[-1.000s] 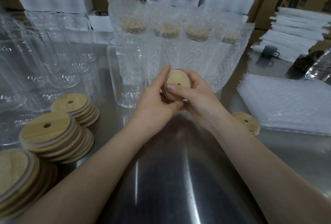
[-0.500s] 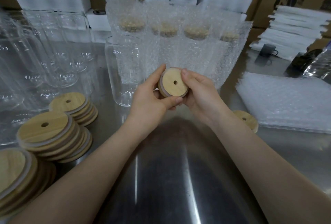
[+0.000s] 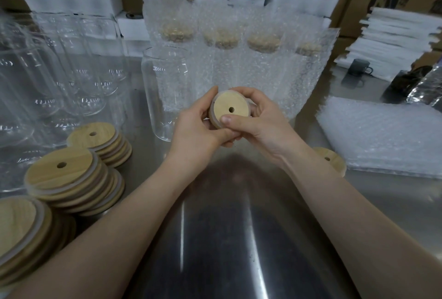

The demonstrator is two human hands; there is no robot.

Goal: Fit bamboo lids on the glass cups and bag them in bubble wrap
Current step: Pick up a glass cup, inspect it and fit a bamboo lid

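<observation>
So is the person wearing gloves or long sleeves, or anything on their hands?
No gloves. The left hand and the right hand are both bare, with no rings showing. The right thumbnail looks short and unpainted. The left forearm and the right forearm are bare too: no sleeve, watch or bracelet shows anywhere in the picture.

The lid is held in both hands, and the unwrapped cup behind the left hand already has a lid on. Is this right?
No. The head view shows the unwrapped cup open, its mouth bare. The lid is indeed held in the left hand and right hand.
</observation>
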